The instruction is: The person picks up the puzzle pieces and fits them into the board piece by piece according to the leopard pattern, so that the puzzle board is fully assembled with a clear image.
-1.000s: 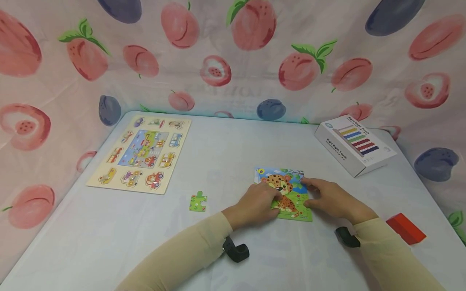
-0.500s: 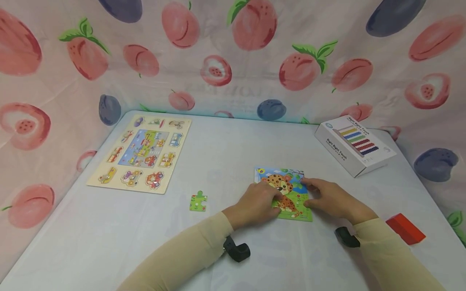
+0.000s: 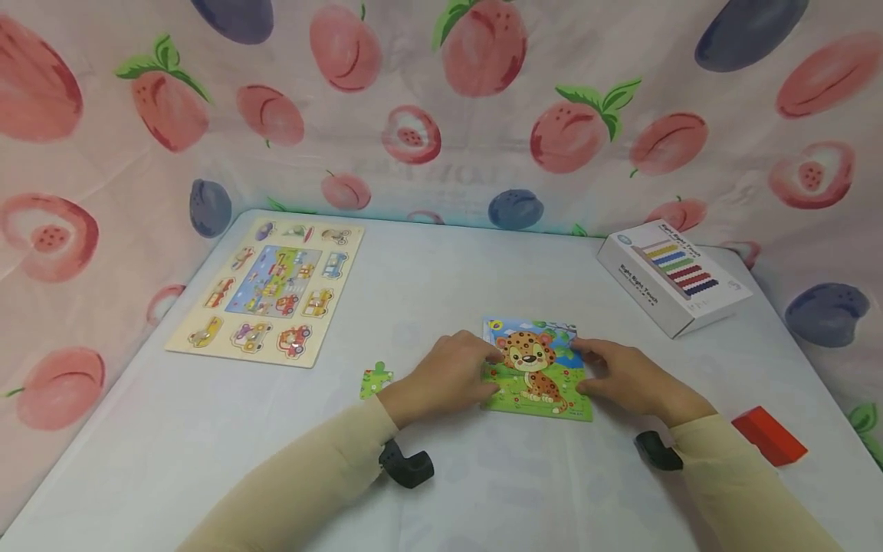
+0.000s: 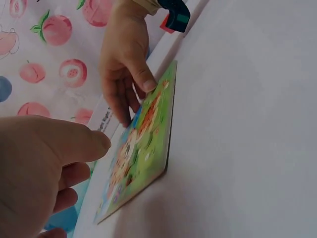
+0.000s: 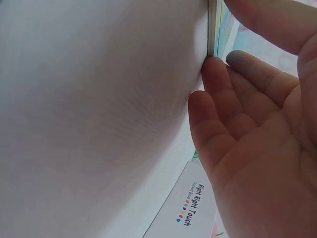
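Note:
A square leopard jigsaw puzzle (image 3: 541, 376), blue above and green below, lies flat on the white table between both hands. My left hand (image 3: 441, 379) is at its left edge, fingers and thumb loosely bent and apart. In the left wrist view, the left thumb hovers beside the puzzle (image 4: 151, 144) without gripping it. My right hand (image 3: 624, 376) rests at the right edge, its fingertips and thumb spread along the side. The right wrist view has those fingers (image 5: 210, 119) against the board's edge. A green jigsaw piece (image 3: 375, 381) lies left of the puzzle, partly hidden by the left hand.
A wooden vehicle puzzle board (image 3: 324, 326) lies at the back left of the table. At the back right stands a white box (image 3: 672, 287) printed with coloured rows. A red block (image 3: 769, 437) sits beside the right forearm. Fruit-patterned cloth (image 3: 455, 138) surrounds the table.
My left hand has slid left from on top of the puzzle to its left edge, uncovering the leopard and partly covering the loose piece. The right hand and the puzzle stay put.

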Tool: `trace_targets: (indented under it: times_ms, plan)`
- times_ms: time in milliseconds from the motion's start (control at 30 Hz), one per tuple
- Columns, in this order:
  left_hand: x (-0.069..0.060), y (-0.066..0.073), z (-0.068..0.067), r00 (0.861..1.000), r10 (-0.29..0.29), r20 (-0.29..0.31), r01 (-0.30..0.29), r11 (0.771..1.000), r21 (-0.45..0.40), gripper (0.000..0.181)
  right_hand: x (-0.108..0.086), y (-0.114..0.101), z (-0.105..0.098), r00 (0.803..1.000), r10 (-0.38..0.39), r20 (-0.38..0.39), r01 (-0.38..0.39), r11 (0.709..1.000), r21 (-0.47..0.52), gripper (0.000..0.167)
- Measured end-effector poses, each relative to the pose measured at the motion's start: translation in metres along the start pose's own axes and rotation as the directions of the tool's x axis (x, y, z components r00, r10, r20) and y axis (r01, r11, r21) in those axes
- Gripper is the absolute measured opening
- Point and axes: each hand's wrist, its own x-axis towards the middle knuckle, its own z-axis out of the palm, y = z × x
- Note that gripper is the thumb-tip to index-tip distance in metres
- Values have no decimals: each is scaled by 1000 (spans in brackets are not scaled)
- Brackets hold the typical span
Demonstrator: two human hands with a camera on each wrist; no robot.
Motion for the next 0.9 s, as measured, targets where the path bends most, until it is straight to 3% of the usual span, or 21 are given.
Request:
trace_targets:
  times_ms: [233, 467, 767, 900]
  plan:
    - [-22, -20, -9, 999, -31, -13, 31, 999, -13, 35, -1, 1, 1, 1000, -14, -6, 14, 1000, 2, 71]
    - [-42, -38, -15, 997, -31, -64, 29, 999, -34, 33, -1, 1, -1, 1000, -27, -14, 27, 1000, 3, 71]
    - [-61, -57, -27, 996, -73, -53, 70, 996, -57, 37, -1, 1, -1, 1000, -27, -4, 27, 999, 18, 71]
    - [-72, -65, -31, 991, -129, -42, 125, 988, -95, 38, 0, 2, 0, 1000, -22, -2, 22, 999, 24, 71]
